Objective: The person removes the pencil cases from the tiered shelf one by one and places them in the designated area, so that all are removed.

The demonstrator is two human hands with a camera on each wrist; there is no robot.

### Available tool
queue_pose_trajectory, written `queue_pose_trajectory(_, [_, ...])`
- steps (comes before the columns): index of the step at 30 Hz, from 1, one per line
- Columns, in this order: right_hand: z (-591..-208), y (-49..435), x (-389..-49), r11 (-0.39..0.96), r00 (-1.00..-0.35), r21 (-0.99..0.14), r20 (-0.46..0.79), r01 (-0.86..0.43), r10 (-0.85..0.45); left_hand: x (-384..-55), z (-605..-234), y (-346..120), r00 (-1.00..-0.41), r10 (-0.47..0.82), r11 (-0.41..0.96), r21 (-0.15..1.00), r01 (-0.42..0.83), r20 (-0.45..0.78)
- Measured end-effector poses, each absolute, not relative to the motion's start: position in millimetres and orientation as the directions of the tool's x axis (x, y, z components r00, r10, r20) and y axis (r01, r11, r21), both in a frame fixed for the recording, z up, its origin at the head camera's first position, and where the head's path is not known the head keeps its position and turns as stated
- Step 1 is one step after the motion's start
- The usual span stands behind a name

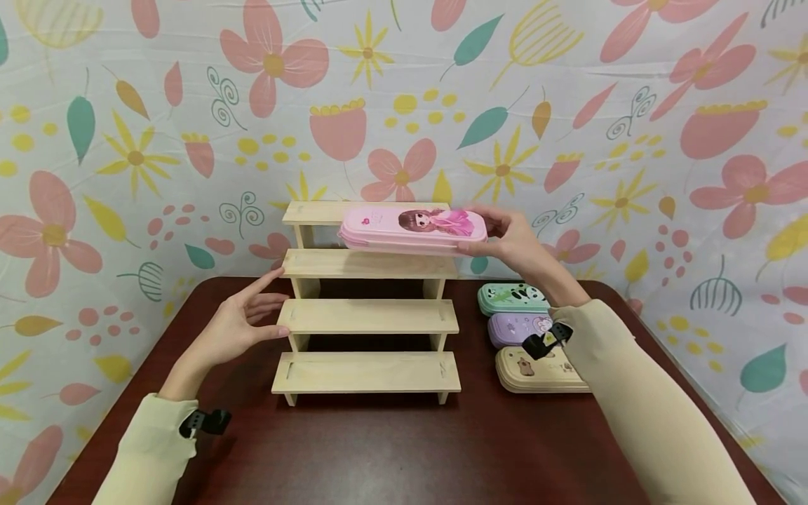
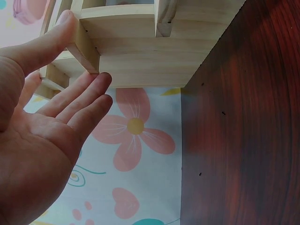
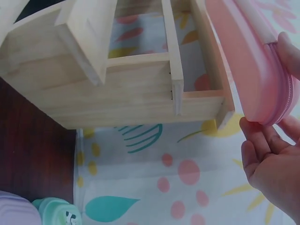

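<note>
A pink zippered pencil case point(image 1: 385, 226) with a doll picture on its lid is held near the top of a stepped wooden rack point(image 1: 369, 372). My right hand point(image 1: 508, 242) grips the case by its right end, thumb on one side and fingers on the other. In the right wrist view the pencil case point(image 3: 248, 65) is beside the rack's upper steps, apart from them. My left hand point(image 1: 236, 322) touches the rack's left edge with its thumb and fingertips. The left wrist view has the left hand point(image 2: 42, 126) with long, extended fingers against a shelf end.
To the rack's right, three more pencil cases lie in a column: a green one point(image 1: 505, 298), a purple one point(image 1: 514, 330) and a cream one point(image 1: 536, 372). The dark wooden table point(image 1: 379, 449) ends at a flower-patterned backdrop point(image 1: 189, 140).
</note>
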State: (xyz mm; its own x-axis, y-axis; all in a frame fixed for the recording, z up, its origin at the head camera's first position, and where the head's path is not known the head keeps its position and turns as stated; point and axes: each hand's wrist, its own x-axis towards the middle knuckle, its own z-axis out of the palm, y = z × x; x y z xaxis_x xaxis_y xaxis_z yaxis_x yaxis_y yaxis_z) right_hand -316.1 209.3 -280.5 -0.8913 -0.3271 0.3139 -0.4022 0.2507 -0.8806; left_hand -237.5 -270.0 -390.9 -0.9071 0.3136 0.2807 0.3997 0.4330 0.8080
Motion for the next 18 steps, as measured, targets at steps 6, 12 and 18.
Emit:
queue_pose_trajectory(6, [-288, 222, -302, 0.234, -0.889, -0.891, 0.296, -0.389, -0.350, -238, -392, -270, -0.906, 0.317, 0.440, 0.803, 0.401, 0.279])
queue_pose_trajectory(12, [-296, 234, -289, 0.280, -0.887, -0.865, 0.319, -0.416, -0.333, -239, -391, -270, -0.907, 0.316, 0.434, 0.808, 0.400, 0.279])
queue_pose_trajectory(18, [-304, 247, -275, 0.292, -0.891, -0.864, 0.312, -0.410, -0.329, -239, -391, -270, -0.906, 0.315, 0.431, 0.808, 0.401, 0.282])
